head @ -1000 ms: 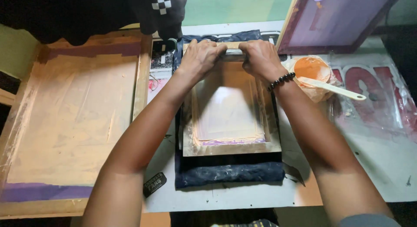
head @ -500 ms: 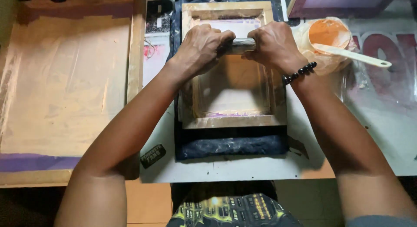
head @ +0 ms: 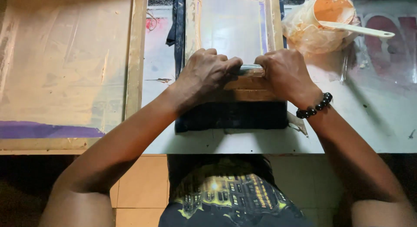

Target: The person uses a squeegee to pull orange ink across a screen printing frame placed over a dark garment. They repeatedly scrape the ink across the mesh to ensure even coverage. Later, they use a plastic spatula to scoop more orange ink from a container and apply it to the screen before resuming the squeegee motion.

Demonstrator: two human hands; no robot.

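While a large wooden frame (head: 69, 66) lay at the far left, the left hand (head: 207, 73) was clenched around one end of a squeegee (head: 248, 70) at the near edge of a small screen frame (head: 232, 23), which sat on dark cloth (head: 230, 116). The right hand (head: 284, 73), fingers likewise curled tight, gripped the other end. An orange paint tub (head: 330, 12) with a white spatula (head: 360, 31) stood at the right.

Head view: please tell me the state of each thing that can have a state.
squeegee: gripped at both ends, at near end of the small screen frame
left hand: closed on squeegee
right hand: closed on squeegee
ink tub: open, spatula resting in it
large screen frame: lying flat, untouched
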